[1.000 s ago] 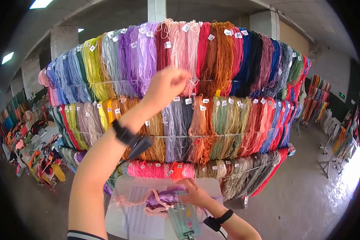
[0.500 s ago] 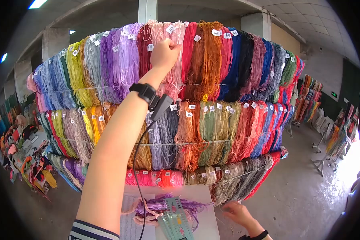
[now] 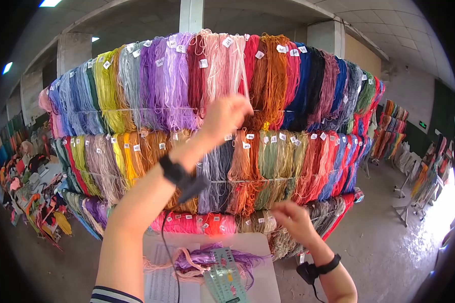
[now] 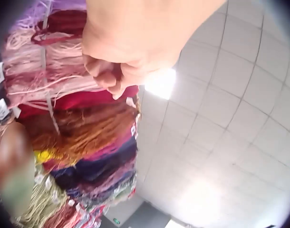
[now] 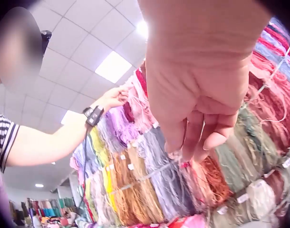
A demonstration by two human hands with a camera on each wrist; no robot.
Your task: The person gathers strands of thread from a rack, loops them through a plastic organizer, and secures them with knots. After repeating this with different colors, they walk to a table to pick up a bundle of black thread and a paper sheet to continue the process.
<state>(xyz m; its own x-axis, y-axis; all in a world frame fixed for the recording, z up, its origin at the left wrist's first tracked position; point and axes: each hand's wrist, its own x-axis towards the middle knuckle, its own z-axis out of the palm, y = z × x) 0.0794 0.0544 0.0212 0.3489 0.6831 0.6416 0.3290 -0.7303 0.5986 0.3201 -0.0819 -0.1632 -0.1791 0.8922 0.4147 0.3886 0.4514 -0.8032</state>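
In the head view my left hand (image 3: 226, 120) is raised before the top row of hanging yarn, just below the middle of the pale pink hanks (image 3: 218, 65). Its fingers are curled and pinch a light pink strand (image 3: 245, 83) that runs up toward the rack. The left wrist view shows the same curled fingers (image 4: 107, 80) close against the pink yarn (image 4: 45, 71). My right hand (image 3: 296, 222) hovers beyond the table's right corner, in front of the lowest row, fingers loosely bent with nothing in them. Pink and purple thread bundles (image 3: 199, 258) lie on the white table (image 3: 260, 275).
A translucent green card (image 3: 226, 283) with printed figures overlaps the bundles; printed sheets (image 3: 159, 278) lie left of it. The rack holds rows of labelled hanks, including brown ones (image 3: 270, 81). A cloth heap (image 3: 40, 187) stands left, more racks (image 3: 417, 182) right. A cable (image 3: 168, 242) hangs from my left wrist.
My left hand rose to the top of the pink hanks, then came down with a strand. My right hand left the bundles on the table, moved right, then rose in front of the lowest row.
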